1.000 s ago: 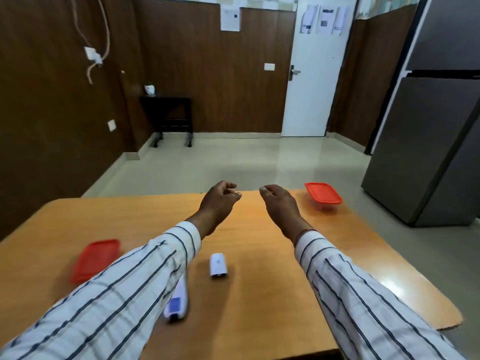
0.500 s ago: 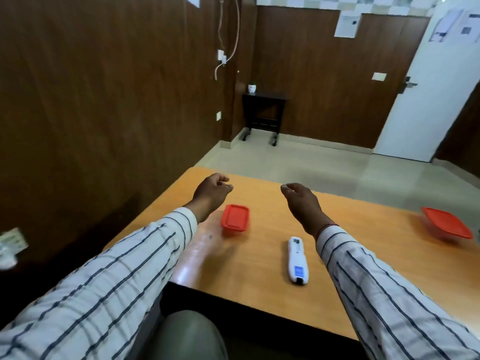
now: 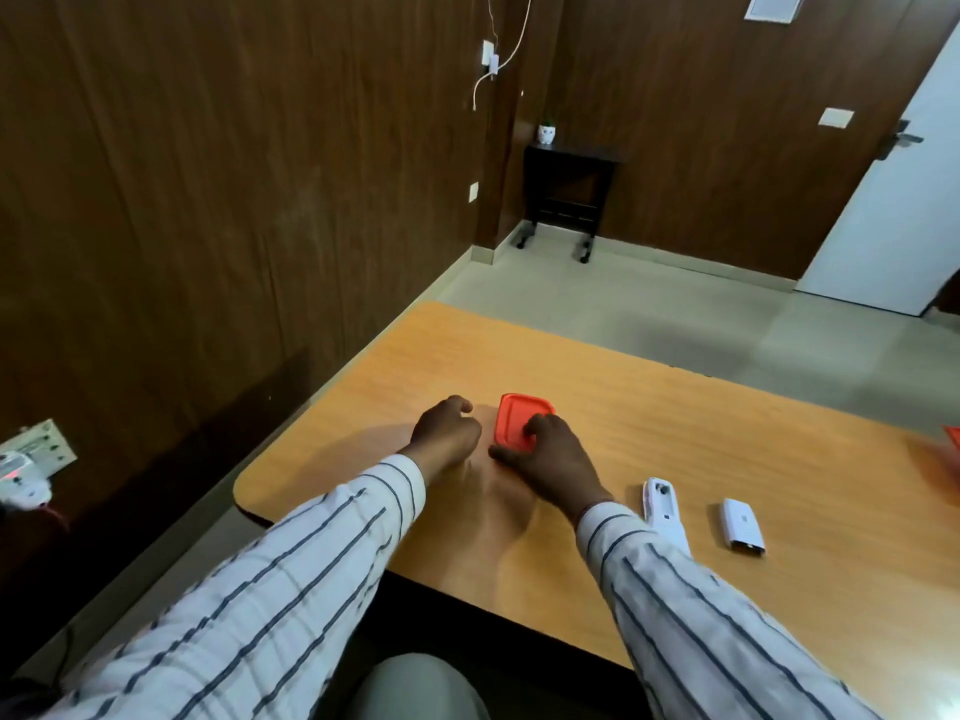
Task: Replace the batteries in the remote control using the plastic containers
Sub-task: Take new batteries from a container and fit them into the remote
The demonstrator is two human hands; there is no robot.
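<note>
A small container with a red lid [image 3: 514,417] sits on the wooden table [image 3: 675,418] near its left end. My right hand [image 3: 550,454] lies over the container's near right side, fingers on the lid and thumb against its near edge. My left hand [image 3: 447,431] rests curled on the table just left of the container, holding nothing I can see. The white remote [image 3: 662,511] lies face down with its battery bay uncovered, partly under my right sleeve. Its loose white battery cover [image 3: 743,526] lies to the right of it.
A second red-lidded container [image 3: 953,439] shows at the right frame edge. A wood-panelled wall runs close along the table's left side. A wall socket with a plug [image 3: 31,459] is at the far left. My knee [image 3: 415,688] is under the table's near edge.
The view has swung left and down. Both hands dropped from mid-air to the table; my right hand landed on the red-lidded container and my left hand settled beside it.
</note>
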